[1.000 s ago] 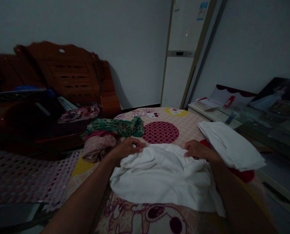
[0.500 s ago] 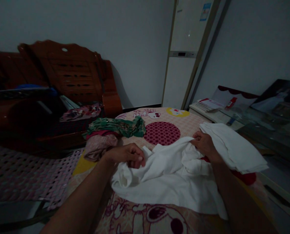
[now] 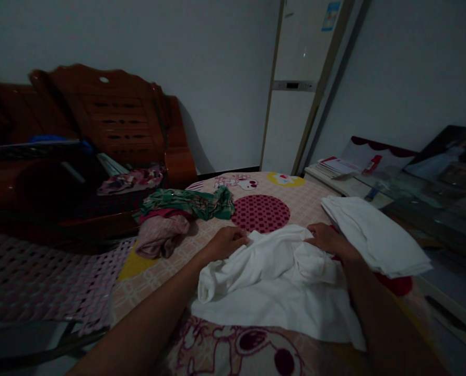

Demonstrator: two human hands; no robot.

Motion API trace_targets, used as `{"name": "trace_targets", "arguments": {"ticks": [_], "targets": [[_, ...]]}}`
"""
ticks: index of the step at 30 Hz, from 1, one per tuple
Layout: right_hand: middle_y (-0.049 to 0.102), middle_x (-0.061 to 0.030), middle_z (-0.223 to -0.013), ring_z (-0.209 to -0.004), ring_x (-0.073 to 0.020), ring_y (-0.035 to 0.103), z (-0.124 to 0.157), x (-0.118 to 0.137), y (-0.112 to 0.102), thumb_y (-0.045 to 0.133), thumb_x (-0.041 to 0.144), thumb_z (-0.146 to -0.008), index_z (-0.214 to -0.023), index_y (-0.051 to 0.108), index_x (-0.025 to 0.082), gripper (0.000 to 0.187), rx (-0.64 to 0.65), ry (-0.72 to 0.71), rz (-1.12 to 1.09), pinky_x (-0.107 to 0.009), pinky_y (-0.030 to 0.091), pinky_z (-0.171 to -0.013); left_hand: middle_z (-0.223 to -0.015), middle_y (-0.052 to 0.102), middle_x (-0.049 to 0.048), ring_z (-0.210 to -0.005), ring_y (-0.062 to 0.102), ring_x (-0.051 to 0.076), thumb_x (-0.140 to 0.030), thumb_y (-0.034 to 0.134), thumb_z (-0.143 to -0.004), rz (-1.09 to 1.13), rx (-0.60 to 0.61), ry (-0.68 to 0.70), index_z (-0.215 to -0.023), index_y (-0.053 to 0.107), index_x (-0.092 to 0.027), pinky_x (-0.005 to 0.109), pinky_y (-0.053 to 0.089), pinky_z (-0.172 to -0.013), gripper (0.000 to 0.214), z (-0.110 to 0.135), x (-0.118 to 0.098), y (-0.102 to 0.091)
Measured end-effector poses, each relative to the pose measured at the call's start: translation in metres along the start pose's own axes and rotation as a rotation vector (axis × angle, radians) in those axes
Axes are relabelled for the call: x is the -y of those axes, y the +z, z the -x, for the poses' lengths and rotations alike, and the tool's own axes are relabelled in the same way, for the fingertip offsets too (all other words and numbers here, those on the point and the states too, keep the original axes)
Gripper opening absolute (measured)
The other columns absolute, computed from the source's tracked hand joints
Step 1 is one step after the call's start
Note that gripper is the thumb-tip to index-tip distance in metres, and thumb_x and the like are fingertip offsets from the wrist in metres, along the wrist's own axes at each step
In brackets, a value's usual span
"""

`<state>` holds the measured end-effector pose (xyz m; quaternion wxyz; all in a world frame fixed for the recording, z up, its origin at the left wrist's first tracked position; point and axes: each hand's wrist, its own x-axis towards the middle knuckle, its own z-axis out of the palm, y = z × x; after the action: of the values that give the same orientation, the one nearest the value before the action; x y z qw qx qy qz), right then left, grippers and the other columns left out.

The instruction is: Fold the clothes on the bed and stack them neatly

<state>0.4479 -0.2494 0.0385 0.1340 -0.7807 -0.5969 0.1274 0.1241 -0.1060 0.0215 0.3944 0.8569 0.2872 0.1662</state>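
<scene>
A crumpled white garment (image 3: 272,282) lies in front of me on a table covered by a pink patterned cloth (image 3: 264,211). My left hand (image 3: 227,243) rests on the garment's far left edge with its fingers curled on the fabric. My right hand (image 3: 327,237) grips the far right edge of the same garment. Just to the right lies a folded white cloth (image 3: 374,237) on top of something red (image 3: 393,284).
A heap of green, red and pink clothes (image 3: 178,216) sits at the table's left side. A dark wooden bench (image 3: 100,136) with more items stands behind it. A tall white appliance (image 3: 295,89) is in the corner. A low shelf with papers (image 3: 342,169) lies right.
Both hands lifted and bunched the white garment, then brought it back down; the left hand now sits farther forward on its far edge and the garment has shifted slightly right.
</scene>
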Motion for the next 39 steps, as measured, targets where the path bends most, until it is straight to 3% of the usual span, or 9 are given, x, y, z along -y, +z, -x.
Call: {"name": "trace_targets", "arguments": {"ticks": [6,10,13,17,22,27,30,35,39], "targets": [[0.065,-0.0055,-0.07,-0.068,-0.0187,0.059,0.003,0.0,-0.002,0.066,0.022,-0.067,-0.057,0.052,0.02,0.017,-0.004,-0.007,0.054,-0.027,0.037,-0.062,-0.052,0.046,-0.0045,-0.055,0.043,0.011,-0.02,0.059,-0.072,-0.107,0.179,0.087,-0.058,0.05,-0.018,0.023,0.028,-0.054,0.017,-0.003,-0.011,0.01],[0.066,-0.0045,-0.069,-0.068,-0.0191,0.06,0.0,0.003,-0.007,0.061,0.024,-0.07,-0.067,0.059,0.02,0.006,-0.268,0.035,-0.071,-0.027,0.04,-0.063,-0.063,0.057,-0.0017,-0.057,0.05,0.012,-0.025,0.06,-0.077,-0.078,-0.139,0.1,-0.069,0.056,-0.018,0.023,0.032,-0.053,0.012,0.003,-0.018,-0.003],[0.069,-0.0044,-0.072,-0.068,-0.0208,0.063,0.001,0.011,-0.013,0.057,0.025,-0.07,-0.081,0.063,0.02,0.013,-0.481,0.033,-0.282,-0.028,0.043,-0.062,-0.061,0.056,-0.0034,-0.047,0.051,0.011,-0.039,0.057,-0.084,0.15,-0.413,0.02,-0.08,0.054,-0.019,0.021,0.034,-0.046,0.02,0.008,-0.021,-0.021],[0.071,-0.0045,-0.072,-0.066,-0.0214,0.064,0.003,0.022,-0.017,0.057,0.026,-0.07,-0.087,0.065,0.019,0.02,-0.601,-0.017,-0.345,-0.028,0.045,-0.062,-0.063,0.06,-0.0042,-0.046,0.058,0.012,-0.056,0.065,-0.08,0.506,-0.5,0.015,-0.09,0.049,-0.02,0.022,0.046,-0.046,0.04,0.014,-0.019,-0.037],[0.073,-0.0078,-0.08,-0.079,-0.0229,0.068,0.0,0.013,-0.008,0.059,0.025,-0.076,-0.091,0.068,0.017,0.02,-0.445,0.008,-0.079,-0.029,0.047,-0.07,-0.068,0.064,-0.0007,-0.054,0.065,0.015,-0.057,0.067,-0.077,0.461,-0.465,0.032,-0.087,0.052,-0.018,0.027,0.054,-0.056,0.043,0.016,-0.008,-0.042],[0.073,-0.0143,-0.108,-0.098,-0.0244,0.067,-0.001,-0.002,0.003,0.067,0.031,-0.079,-0.102,0.071,0.016,0.027,-0.101,0.039,0.106,-0.029,0.047,-0.083,-0.078,0.069,0.0019,-0.067,0.067,0.02,-0.037,0.074,-0.066,-0.088,-0.151,-0.064,-0.093,0.067,-0.018,0.026,0.05,-0.061,0.034,0.018,0.008,-0.049],[0.074,-0.0125,-0.097,-0.089,-0.0221,0.067,0.0,-0.002,0.0,0.065,0.024,-0.079,-0.088,0.071,0.015,0.014,-0.077,0.068,0.08,-0.028,0.047,-0.077,-0.09,0.071,0.0052,-0.086,0.068,0.024,-0.022,0.069,-0.063,-0.37,-0.111,-0.118,-0.093,0.071,-0.018,0.029,0.05,-0.076,0.03,0.016,0.015,-0.046],[0.066,-0.0016,-0.066,-0.057,-0.016,0.06,0.003,0.01,-0.016,0.057,0.024,-0.077,-0.079,0.064,0.017,0.01,-0.379,0.069,-0.311,-0.025,0.042,-0.054,-0.085,0.068,0.0036,-0.083,0.066,0.021,-0.026,0.05,-0.078,-0.316,-0.443,-0.091,-0.097,0.063,-0.02,0.027,0.048,-0.074,0.023,0.014,0.01,-0.045],[0.066,-0.0005,-0.065,-0.056,-0.0162,0.06,0.003,0.015,-0.025,0.058,0.032,-0.078,-0.086,0.066,0.017,0.019,-0.663,0.029,-0.405,-0.025,0.044,-0.055,-0.079,0.064,0.0018,-0.073,0.061,0.018,-0.033,0.043,-0.084,-0.21,-0.708,-0.054,-0.099,0.057,-0.019,0.026,0.046,-0.067,0.025,0.015,0.005,-0.054]]}}
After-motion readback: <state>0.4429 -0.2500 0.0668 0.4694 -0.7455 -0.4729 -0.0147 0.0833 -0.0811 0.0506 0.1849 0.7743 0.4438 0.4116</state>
